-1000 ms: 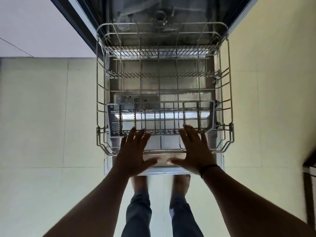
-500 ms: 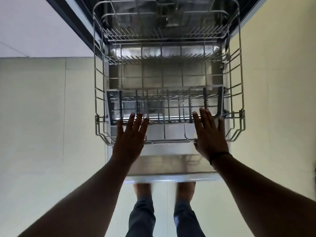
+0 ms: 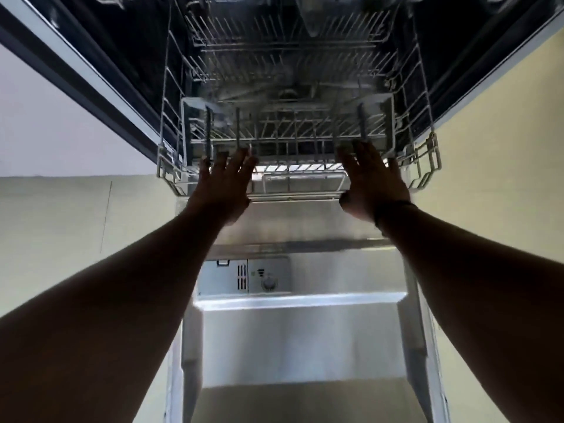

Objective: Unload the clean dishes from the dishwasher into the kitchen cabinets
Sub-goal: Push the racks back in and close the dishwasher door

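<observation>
The person is pressing the left hand (image 3: 224, 186) and right hand (image 3: 370, 181), fingers straight and flat, against the front of the empty rack (image 3: 293, 141), which is sitting partly inside the dishwasher (image 3: 305, 331). No dishes are showing. Next, probably, comes shutting the door.

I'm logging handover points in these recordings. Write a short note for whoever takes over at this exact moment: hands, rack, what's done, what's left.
Left hand: open, fingers straight, pressed on the front edge of the lower dish rack.
Right hand: open too, flat against the same front edge, a dark band at its wrist.
Rack: most of it is inside the tub, with only the front end over the open dishwasher door. No dishes are visible in it.
Done: this rack appears unloaded.
Left: push the rack fully in and swing the door shut. The upper rack is barely in view, so check it for dishes.
</observation>
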